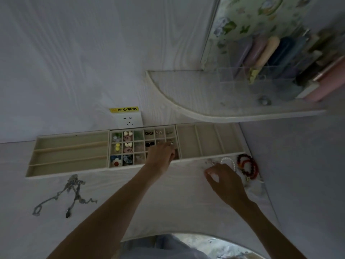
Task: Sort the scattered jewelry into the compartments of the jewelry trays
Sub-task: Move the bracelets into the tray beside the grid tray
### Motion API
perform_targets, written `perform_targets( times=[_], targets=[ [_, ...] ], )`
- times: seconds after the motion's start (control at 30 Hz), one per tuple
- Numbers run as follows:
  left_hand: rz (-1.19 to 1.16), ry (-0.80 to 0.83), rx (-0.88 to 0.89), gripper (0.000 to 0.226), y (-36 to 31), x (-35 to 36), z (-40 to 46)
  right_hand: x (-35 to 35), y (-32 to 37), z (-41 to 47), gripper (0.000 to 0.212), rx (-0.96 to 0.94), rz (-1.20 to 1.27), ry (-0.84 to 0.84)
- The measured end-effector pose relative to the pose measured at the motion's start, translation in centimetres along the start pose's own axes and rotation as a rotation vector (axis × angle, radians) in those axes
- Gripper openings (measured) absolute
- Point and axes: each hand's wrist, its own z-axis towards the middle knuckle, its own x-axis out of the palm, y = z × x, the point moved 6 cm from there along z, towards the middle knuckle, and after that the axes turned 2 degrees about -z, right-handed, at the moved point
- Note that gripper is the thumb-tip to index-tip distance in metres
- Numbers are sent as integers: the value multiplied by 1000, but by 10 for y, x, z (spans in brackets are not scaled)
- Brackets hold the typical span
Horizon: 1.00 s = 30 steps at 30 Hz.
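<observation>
We see our left hand [162, 156] reaching over the middle tray [143, 146], its fingers bent down into the small compartments at that tray's right end; whether they pinch anything we cannot tell. Our right hand [225, 179] hovers low over the table [168, 199] in front of the right tray [209, 141], fingers loosely curled and narrow, tips near a small pale piece; a grip we cannot confirm. Just beyond it lie a pearl bracelet [228, 162] and red bead bracelets [249, 166], close to the table's right edge. Between our forearms the table is bare, as is the strip along its curved near edge.

The left tray [69, 156] has three long slots, all bare. The middle tray's grid holds small colourful earrings and a flower piece [116, 161]. The right tray's long slots are bare too.

Silver necklaces [72, 193] sprawl on the table left of us, in front of the left tray. Behind the trays a socket [128, 120] sits on the wall, and a shelf [186, 101] above right carries a clear organiser [261, 79].
</observation>
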Motion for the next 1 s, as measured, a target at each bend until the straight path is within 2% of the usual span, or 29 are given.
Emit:
perform_targets(
  times=[0.13,0.23,0.37,0.5,0.67,1.0],
  targets=[
    [-11,104,52,27,0,4,3,1,14,16,9,-156,-4,-50],
    [-56,87,43,28,2,-4,1,4,29,30,17,-251,13,-44],
    [-93,70,-40,33,11,-26,-2,13,47,47,31,-319,-62,56],
    [-2,262,-84,41,13,-20,-2,25,61,53,46,-382,-171,116],
    [-239,497,-204,32,2,-5,0,36,78,54,68,-451,-251,136],
    [-411,520,-326,24,4,9,1,47,74,56,66,-417,-342,148]
  ],
)
